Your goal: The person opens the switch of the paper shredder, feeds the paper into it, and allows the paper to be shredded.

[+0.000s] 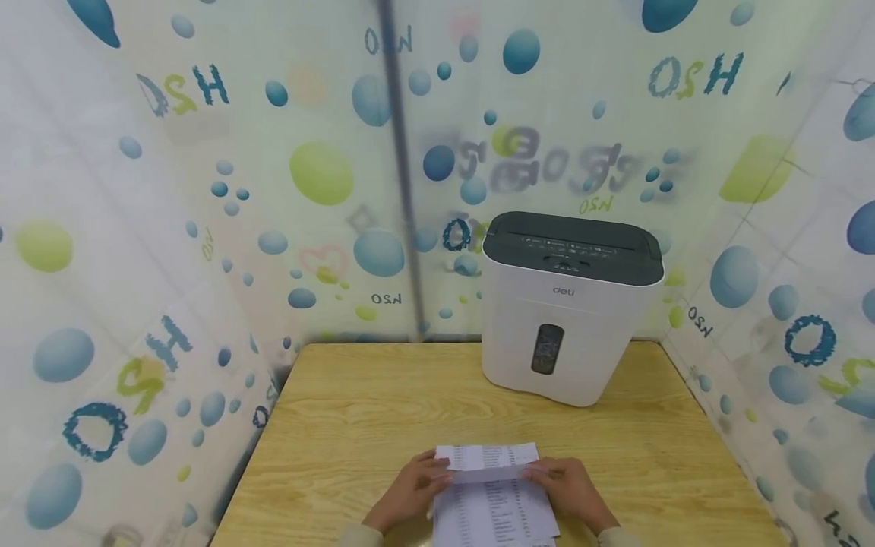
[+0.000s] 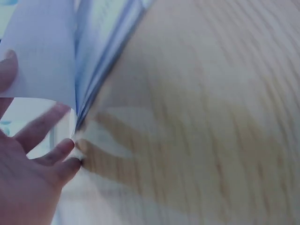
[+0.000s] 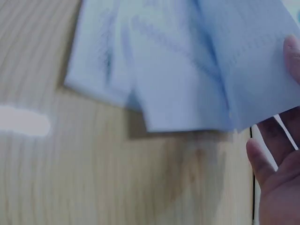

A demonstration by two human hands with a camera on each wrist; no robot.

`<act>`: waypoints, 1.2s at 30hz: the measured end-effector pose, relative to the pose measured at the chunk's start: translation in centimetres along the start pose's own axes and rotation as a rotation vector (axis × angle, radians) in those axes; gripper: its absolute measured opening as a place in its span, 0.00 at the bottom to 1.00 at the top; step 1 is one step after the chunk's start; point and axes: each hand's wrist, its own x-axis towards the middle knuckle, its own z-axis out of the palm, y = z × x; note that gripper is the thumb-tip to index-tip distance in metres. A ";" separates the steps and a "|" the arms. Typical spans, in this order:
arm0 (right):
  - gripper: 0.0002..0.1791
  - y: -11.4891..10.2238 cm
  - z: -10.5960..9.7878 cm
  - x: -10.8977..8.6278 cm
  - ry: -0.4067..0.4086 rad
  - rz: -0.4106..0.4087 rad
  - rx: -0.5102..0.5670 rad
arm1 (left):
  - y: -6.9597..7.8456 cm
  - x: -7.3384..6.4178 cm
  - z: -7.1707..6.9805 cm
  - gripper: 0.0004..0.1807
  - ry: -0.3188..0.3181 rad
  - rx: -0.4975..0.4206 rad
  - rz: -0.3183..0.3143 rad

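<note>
From the head view I see the left hand [image 1: 417, 488] and right hand [image 1: 567, 490], each grip pinching one end of a paper flap [image 1: 487, 475] over printed sheets [image 1: 494, 510] at the near side of the tabletop [image 1: 328, 425]; the deli machine [image 1: 519, 319] stands behind. The left wrist view shows me a thumb on the flap; the right wrist view likewise.

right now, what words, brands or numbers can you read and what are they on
"deli": front of the white shredder
"H2O", mirrored, repeated: patterned curtain
Too blurred to read: grey characters on the curtain
Too small: print on the papers; markings on the shredder's top
</note>
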 end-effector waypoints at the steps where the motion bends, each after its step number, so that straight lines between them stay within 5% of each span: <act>1: 0.15 -0.1 0.0 0.1 0.016 0.020 0.039 | 0.0 0.1 -0.1 0.15 0.029 -0.009 0.014; 6: 0.11 -0.8 -0.2 0.4 0.086 0.070 0.120 | 0.2 0.8 -0.5 0.10 0.135 -0.129 0.034; 13: 0.14 -2.3 -0.7 0.9 0.159 0.052 0.124 | 1.2 2.1 -1.4 0.11 0.171 -0.277 -0.032; 16: 0.17 -2.9 -1.1 1.2 0.194 0.052 0.118 | 1.6 2.7 -1.8 0.11 0.194 -0.257 -0.044; 26: 0.05 -4.9 -3.2 2.1 0.261 -0.002 0.081 | 3.1 5.4 -3.0 0.09 0.302 -0.176 -0.004; 36: 0.09 -7.1 -5.6 2.7 0.304 -0.049 0.042 | 5.2 8.0 -4.7 0.08 0.311 -0.154 0.015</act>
